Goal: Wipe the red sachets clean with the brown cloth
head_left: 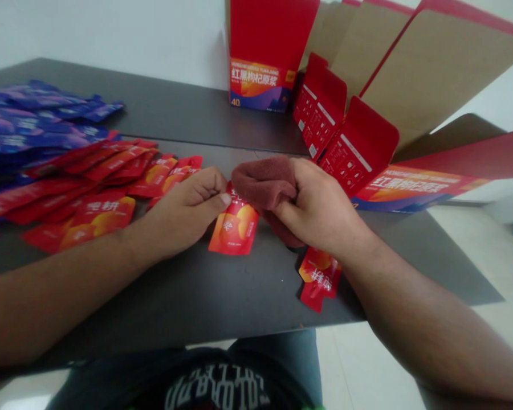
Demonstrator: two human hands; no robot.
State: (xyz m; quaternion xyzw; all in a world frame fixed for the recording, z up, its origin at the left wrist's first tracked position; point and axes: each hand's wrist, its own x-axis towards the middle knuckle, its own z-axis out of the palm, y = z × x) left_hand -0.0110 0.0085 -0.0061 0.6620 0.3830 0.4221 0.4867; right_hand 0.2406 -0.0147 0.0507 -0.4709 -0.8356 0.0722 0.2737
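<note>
My left hand (187,206) pinches the top edge of a red and orange pouch (235,228) that lies flat on the dark table (205,290). My right hand (320,210) grips a dark red cloth (265,181) and presses it against the upper end of that same pouch. Another red pouch (320,278) lies under my right wrist near the table's front edge.
Several red pouches (98,182) are spread out at the left, with several purple pouches (34,119) behind them. Opened red cartons (346,131) lie at the back right, and one upright red box (260,62) stands at the back. The table ends at the right, over pale floor.
</note>
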